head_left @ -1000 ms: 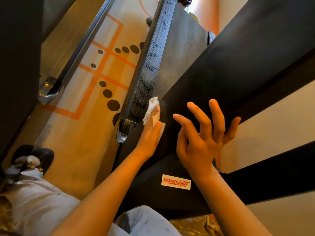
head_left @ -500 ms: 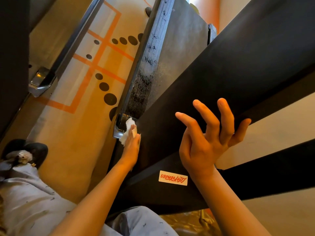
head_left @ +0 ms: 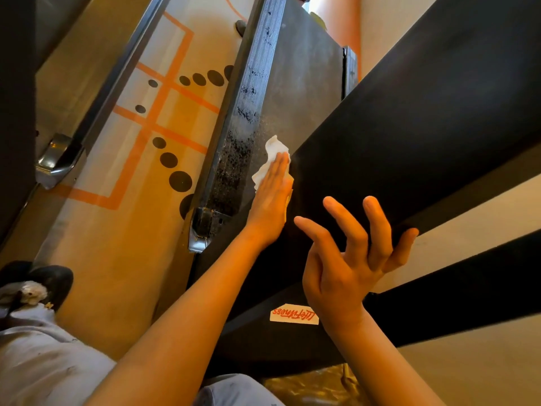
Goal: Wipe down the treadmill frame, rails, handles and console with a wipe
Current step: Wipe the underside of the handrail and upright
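The tan floor [head_left: 123, 230], marked with orange lines and black dots, fills the left side under the person. Across the right runs the treadmill's broad black frame beam [head_left: 409, 118], slanting up and away, with a second black beam [head_left: 468, 288] below it. Between floor and beam lies the dusty grey belt [head_left: 304, 83], and along its left edge the ribbed side rail [head_left: 248, 92], speckled with black patches, ends in a metal end cap [head_left: 202, 227]. Further left, a neighbouring rail [head_left: 117, 71] runs the same way.

The person's grey trousers [head_left: 44, 361] show at the bottom left, with a black shoe [head_left: 44, 279] above them.

The right hand [head_left: 351, 259] is up in front of the frame beam, fingers spread wide and holding nothing; I cannot tell whether the fingertips touch the beam.

The left hand [head_left: 270, 197] lies flat, fingers straight and pressed together, on the wipe [head_left: 273, 150]. The wipe is white and crumpled, and lies on the belt just beside the side rail, where the frame beam crosses over, its top edge poking out past the fingertips.

A small white sticker [head_left: 294, 317] with red script sits on the black frame near the right wrist.
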A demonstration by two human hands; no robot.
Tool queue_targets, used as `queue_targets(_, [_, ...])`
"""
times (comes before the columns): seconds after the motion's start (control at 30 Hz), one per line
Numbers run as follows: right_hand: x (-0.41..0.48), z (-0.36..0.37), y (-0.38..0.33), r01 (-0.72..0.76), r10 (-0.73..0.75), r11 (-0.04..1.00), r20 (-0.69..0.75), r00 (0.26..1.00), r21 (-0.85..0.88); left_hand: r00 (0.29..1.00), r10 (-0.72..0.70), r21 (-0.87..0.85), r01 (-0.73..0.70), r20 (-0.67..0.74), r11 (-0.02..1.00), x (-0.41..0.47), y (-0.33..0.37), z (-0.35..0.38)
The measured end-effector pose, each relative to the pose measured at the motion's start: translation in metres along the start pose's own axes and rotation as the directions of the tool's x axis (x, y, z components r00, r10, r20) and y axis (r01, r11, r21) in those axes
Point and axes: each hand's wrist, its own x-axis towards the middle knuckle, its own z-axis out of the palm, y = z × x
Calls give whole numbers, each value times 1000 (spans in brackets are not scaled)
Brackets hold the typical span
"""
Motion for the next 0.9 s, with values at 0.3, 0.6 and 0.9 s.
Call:
queue_targets(0.3, [1,-1,-4,-30,29,999,-11,1000,-40,992,-108,183,119,-66,976,-15,-15,-12])
queue_targets(0.6, [2,-1,-7,-44,43,998,-14,999,-48,929,-352,16,356,-117,934,-56,-93,-33])
queue_targets(0.9, [6,-10,-10,-81,83,996,94,992,-21,991,-134,-18,134,-7,991,-36,-17,-6])
